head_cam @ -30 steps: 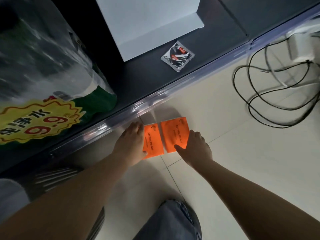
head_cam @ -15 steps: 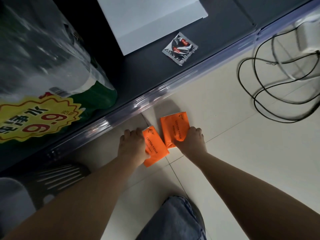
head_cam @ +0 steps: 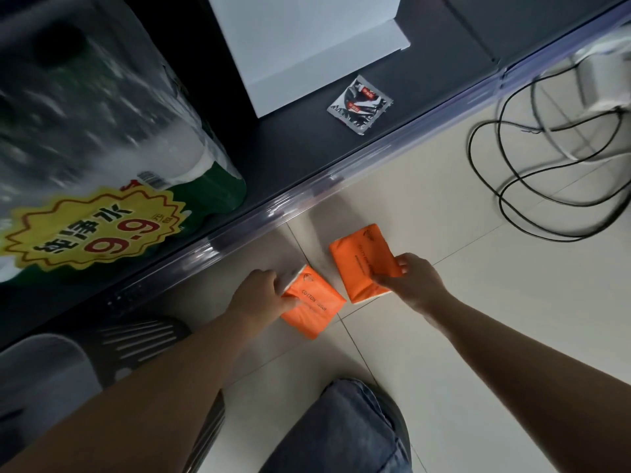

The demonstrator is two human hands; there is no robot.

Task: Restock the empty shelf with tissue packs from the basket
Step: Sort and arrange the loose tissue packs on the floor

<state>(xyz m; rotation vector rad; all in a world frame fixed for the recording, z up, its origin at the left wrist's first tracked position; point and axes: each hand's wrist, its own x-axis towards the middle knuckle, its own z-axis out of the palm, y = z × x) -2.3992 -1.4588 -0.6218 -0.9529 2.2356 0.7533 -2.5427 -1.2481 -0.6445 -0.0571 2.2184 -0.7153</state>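
Two orange tissue packs are lifted just above the tiled floor in front of the dark shelf [head_cam: 290, 145]. My left hand [head_cam: 263, 297] grips the left orange tissue pack [head_cam: 312, 307] by its left edge, thumb on top. The right orange tissue pack [head_cam: 362, 261], tilted, is held at its lower right corner by my right hand [head_cam: 409, 283]. A dark slatted basket [head_cam: 143, 339] shows at the lower left, partly hidden by my left forearm.
On the shelf stand a large wrapped pack of water bottles with a yellow 9.9 price sticker [head_cam: 92, 233], a white box [head_cam: 307, 46] and a small silver sachet [head_cam: 360, 104]. Black cables [head_cam: 532, 172] coil on the floor at right. My knee in jeans [head_cam: 341, 428] is at the bottom.
Both hands have closed on the packs, which lay flat on the floor, and lifted them clear. The packs have tilted and drawn apart, toward me.
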